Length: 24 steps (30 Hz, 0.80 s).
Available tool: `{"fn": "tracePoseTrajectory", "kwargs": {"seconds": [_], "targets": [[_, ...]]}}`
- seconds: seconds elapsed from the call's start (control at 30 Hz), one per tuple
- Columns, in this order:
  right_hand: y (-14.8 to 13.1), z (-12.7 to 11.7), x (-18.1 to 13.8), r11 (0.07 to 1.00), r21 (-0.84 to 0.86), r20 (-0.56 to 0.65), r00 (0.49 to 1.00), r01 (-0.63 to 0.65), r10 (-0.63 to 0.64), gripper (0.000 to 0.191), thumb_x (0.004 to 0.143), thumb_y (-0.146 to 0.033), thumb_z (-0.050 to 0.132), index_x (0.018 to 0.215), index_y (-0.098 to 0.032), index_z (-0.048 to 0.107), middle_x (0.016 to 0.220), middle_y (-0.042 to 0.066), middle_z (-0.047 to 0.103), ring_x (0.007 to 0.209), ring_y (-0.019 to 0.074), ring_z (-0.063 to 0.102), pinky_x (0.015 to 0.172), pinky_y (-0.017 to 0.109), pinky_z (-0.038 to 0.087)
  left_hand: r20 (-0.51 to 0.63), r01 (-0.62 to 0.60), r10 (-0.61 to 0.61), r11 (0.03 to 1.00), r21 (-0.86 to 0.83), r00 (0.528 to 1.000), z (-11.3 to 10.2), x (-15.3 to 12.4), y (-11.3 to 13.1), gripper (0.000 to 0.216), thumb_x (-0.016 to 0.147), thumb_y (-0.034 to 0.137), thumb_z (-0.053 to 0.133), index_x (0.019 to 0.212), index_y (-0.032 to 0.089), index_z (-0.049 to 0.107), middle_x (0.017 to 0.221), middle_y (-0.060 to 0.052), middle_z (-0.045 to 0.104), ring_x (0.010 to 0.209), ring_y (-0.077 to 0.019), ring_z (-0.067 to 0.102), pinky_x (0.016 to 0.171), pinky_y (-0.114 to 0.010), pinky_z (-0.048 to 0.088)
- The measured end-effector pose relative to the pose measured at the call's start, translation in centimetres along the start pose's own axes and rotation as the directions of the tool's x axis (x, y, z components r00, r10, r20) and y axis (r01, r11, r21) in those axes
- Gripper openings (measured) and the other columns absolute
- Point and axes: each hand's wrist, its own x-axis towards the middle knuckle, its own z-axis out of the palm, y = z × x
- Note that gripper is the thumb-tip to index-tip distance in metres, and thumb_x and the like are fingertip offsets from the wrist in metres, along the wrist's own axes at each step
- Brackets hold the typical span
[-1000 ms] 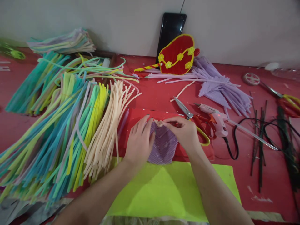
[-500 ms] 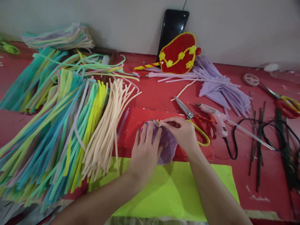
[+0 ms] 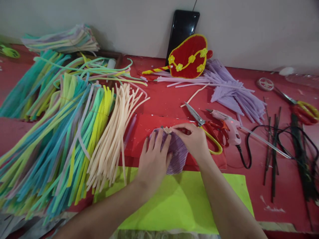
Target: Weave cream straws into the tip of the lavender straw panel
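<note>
1. Purple, fuzzy stems laid side by side make up a ribbed panel [image 3: 179,162], which lies in front of the person, partly hidden beneath the left hand [image 3: 154,161].
2. That hand rests palm down over the left part of the panel, fingers somewhat spread and pointing away from the body. The thumb lies across the ribs, toward the panel's middle.
3. A small cream strip [image 3: 167,130], bent, sits at the far end of the panel. The tips of the left forefinger and middle finger reach it: the middle fingertip is at its left side, the forefinger tip at its near edge.
4. From the other side comes the right hand [image 3: 195,141], thumb and forefinger pinched together on the right end of the cream strip. Its other fingers are curled in; exactly how they sit cannot be told.
5. The right part of the panel shows between the two hands, its near edge beside a yellow-green sheet [image 3: 179,202]. Beneath the far part is a red board [image 3: 149,121].
6. Just right of the right hand lie scissors [image 3: 202,122] with red and yellow handles, and next to them a pink glue gun [image 3: 233,127].
7. Left of the left hand, a bundle of cream stems [image 3: 112,139] lies near, apart from the fingers.
</note>
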Motion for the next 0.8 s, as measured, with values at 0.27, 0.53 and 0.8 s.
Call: {"fn": "tracePoseTrajectory", "kwargs": {"seconds": [0.27, 0.53, 0.8], "targets": [[0.07, -0.09, 0.00, 0.998, -0.014, -0.023, 0.997, 0.069, -0.069, 0.009, 0.076, -0.031, 0.067, 0.079, -0.024, 0.073, 0.079, 0.002, 0.065, 0.071, 0.0150, 0.058, 0.068, 0.030, 0.046, 0.015, 0.001, -0.001, 1.000, -0.019, 1.000, -0.08, 0.17, -0.10, 0.046, 0.091, 0.025, 0.045, 0.136, 0.018, 0.044, 0.144, -0.012, 0.043, 0.132, -0.0325, 0.038, 0.104, -0.051, 0.039], [0.49, 0.04, 0.21, 0.997, -0.033, -0.033, 0.997, 0.068, -0.069, 0.009, 0.076, -0.032, 0.067, 0.080, -0.026, 0.073, 0.080, 0.002, 0.057, 0.068, 0.0142, 0.054, 0.066, 0.031, 0.045, 0.017, -0.014, 0.014, 0.999, -0.037, 1.000, -0.03, 0.38, -0.30, 0.046, 0.091, 0.026, 0.044, 0.137, 0.020, 0.043, 0.141, -0.013, 0.045, 0.130, -0.0326, 0.039, 0.103, -0.052, 0.039], [0.60, 0.04, 0.24, 0.997, -0.029, -0.029, 0.997, 0.070, -0.071, 0.009, 0.077, -0.031, 0.066, 0.079, -0.026, 0.073, 0.080, 0.002, 0.057, 0.070, 0.0149, 0.055, 0.068, 0.032, 0.045, 0.009, -0.041, 0.041, 0.998, -0.056, 0.999, -0.23, 0.59, -0.73, 0.048, 0.090, 0.028, 0.047, 0.138, 0.023, 0.041, 0.144, -0.011, 0.042, 0.129, -0.0325, 0.040, 0.101, -0.051, 0.040]]}}
